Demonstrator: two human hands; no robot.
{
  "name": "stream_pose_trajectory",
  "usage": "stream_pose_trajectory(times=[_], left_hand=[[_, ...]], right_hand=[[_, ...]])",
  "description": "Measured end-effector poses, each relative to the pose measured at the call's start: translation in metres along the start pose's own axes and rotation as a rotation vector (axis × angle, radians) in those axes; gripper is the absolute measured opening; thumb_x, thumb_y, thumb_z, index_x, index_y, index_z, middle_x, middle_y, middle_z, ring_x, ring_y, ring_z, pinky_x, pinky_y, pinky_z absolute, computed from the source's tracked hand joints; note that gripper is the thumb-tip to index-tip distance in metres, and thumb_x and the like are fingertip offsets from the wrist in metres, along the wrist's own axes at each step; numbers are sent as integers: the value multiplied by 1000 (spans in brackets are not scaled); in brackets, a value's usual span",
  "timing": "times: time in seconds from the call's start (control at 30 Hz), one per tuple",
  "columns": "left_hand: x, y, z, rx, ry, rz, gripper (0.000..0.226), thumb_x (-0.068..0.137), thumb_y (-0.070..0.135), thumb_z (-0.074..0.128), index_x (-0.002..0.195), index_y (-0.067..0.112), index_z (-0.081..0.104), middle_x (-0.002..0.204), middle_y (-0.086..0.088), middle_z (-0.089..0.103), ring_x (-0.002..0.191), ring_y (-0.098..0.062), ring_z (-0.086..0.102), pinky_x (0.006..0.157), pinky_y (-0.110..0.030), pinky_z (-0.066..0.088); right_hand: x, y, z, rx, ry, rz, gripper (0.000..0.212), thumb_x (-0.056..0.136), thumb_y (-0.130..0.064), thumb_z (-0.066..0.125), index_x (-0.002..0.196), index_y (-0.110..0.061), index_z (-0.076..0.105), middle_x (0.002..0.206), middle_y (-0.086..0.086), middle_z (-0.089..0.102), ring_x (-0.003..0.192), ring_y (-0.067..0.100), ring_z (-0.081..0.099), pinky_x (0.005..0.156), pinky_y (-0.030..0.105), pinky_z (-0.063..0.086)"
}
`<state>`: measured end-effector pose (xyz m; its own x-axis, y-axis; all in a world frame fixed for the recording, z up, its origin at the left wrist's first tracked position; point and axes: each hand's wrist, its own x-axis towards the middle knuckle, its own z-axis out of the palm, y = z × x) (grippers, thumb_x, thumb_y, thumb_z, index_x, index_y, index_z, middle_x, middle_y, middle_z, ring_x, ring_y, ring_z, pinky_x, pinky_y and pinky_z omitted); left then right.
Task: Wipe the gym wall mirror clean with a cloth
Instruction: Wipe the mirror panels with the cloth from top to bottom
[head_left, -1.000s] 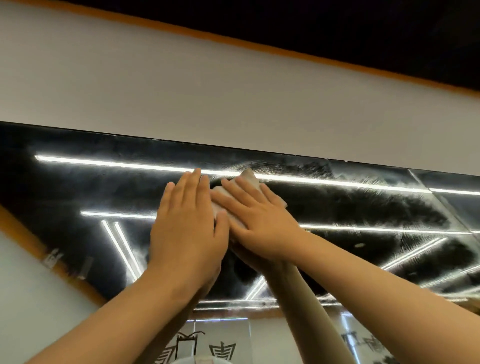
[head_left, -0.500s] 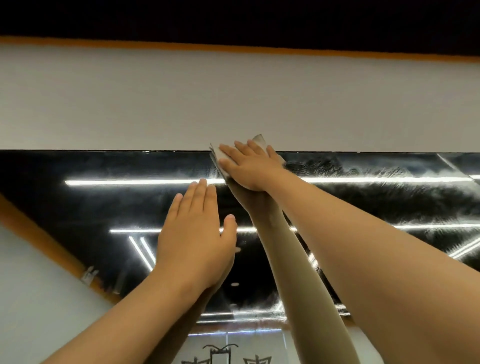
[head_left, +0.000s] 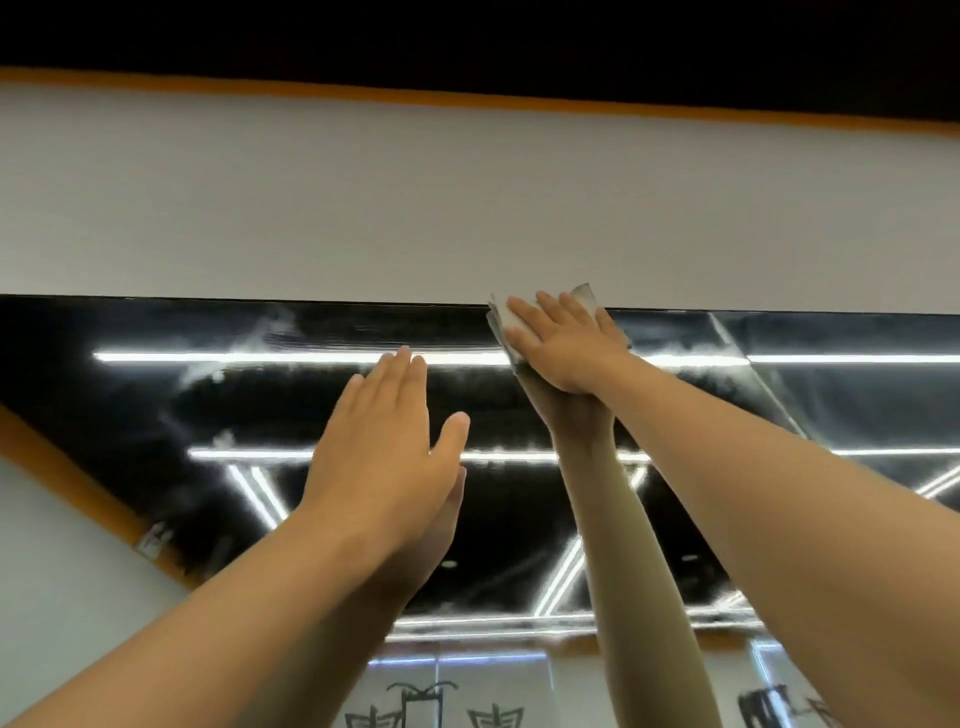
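- We see the right hand (head_left: 563, 345) laid flat, fingers straight and slightly spread, pressing a pale folded cloth (head_left: 500, 323) against the glass. Nothing is curled round it; the palm alone pins it.
- The cloth sits at the very top edge of the mirror (head_left: 156, 415), right of centre. One corner pokes out above the fingertips and overlaps the white wall band (head_left: 415, 208). Another edge shows to the left of the hand.
- The left hand (head_left: 384, 452) is released too: fingers straight and together, thumb out to the right, holding nothing. It lies lower and to the left of the right hand, well apart from the cloth. Its palm faces the glass, and its reflection meets it along the thumb side.
- Both forearms reach up from the near bottom corners, bare.
- We note whitish hazy smears (head_left: 275, 327) on the glass near the upper edge, left of the cloth, and more to the right of the right hand.
- The mirror reflects bright light strips (head_left: 260, 357) on a dark ceiling.
- A slanted seam (head_left: 753, 374) crosses the glass right of the right arm.
- Above the white band runs an orange trim (head_left: 467, 98).
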<state>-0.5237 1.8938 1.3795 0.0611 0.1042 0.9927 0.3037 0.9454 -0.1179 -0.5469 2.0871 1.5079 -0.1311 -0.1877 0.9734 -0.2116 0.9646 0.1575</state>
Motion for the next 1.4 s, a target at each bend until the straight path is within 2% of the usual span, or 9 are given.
stream_pose_trajectory(times=[0.17, 0.33, 0.53, 0.6, 0.8, 0.93, 1.13, 1.3, 1.4], left_hand=[[-5, 50, 30, 41, -14, -63, 69, 102, 47, 26, 159, 17, 2, 167, 4, -3, 151, -7, -9, 123, -29, -8], [-13, 51, 41, 106, 10, -100, 70, 98, 51, 17, 159, 18, 5, 166, 7, -1, 151, -4, -8, 122, -26, -8], [-12, 47, 44, 158, 28, -81, 78, 91, 57, 10, 158, 18, 9, 166, 6, 4, 151, -4, -4, 121, -25, -6], [-13, 46, 45, 162, 27, -79, 73, 97, 57, 13, 158, 17, 8, 166, 5, 3, 151, -5, -4, 122, -27, -5], [-12, 52, 43, 180, -13, -89, 70, 100, 49, 21, 158, 13, 6, 167, 1, 0, 152, -10, -6, 124, -32, -4], [-13, 51, 44, 161, -9, -85, 72, 99, 50, 19, 158, 11, 7, 167, -2, 0, 153, -13, -5, 124, -34, -3], [-15, 52, 43, 158, -37, -74, 74, 98, 50, 12, 158, 9, 0, 167, -6, -6, 153, -17, -9, 125, -38, -4], [-18, 53, 44, 148, -28, -76, 73, 99, 49, 9, 157, 9, -6, 166, -6, -11, 152, -18, -12, 124, -39, -5], [-18, 52, 44, 116, -7, -66, 73, 98, 49, 12, 158, 9, 1, 167, -6, -4, 153, -17, -8, 125, -38, -4]], right_hand=[[-20, 95, -11, -11, -1, 55, 56, 104, -55, 9, 157, -41, -2, 167, -7, -7, 153, 17, -10, 122, 49, -5], [-29, 149, -14, -25, 0, 75, 56, 103, -56, 8, 156, -43, -2, 167, -7, -7, 153, 17, -9, 122, 49, -5], [-51, 147, -7, -1, 4, 47, 55, 103, -54, 9, 156, -43, -2, 167, -4, -9, 152, 20, -12, 120, 52, -9], [-73, 145, -5, 4, -5, -2, 54, 103, -54, 10, 155, -44, -3, 167, -5, -9, 152, 18, -13, 120, 51, -10], [-200, 129, 9, 12, -55, -176, 57, 89, -67, -6, 145, -60, -15, 165, -14, -13, 149, 7, -22, 121, 42, -13], [-265, 131, 23, -46, 15, -307, 55, 104, -60, 12, 157, -43, 10, 166, -8, 10, 153, 14, 3, 118, 40, 7], [-191, 122, 13, 11, 12, -72, 54, 91, -70, 1, 143, -63, -11, 163, -19, -10, 149, 2, -18, 122, 37, -10], [-80, 102, -6, 1, -56, 165, 52, 105, -52, 14, 154, -47, -3, 166, -7, -10, 152, 17, -13, 121, 48, -8], [-65, 63, 0, 22, -79, 59, 52, 106, -49, 15, 154, -47, -3, 166, -5, -11, 152, 19, -16, 119, 51, -12]])
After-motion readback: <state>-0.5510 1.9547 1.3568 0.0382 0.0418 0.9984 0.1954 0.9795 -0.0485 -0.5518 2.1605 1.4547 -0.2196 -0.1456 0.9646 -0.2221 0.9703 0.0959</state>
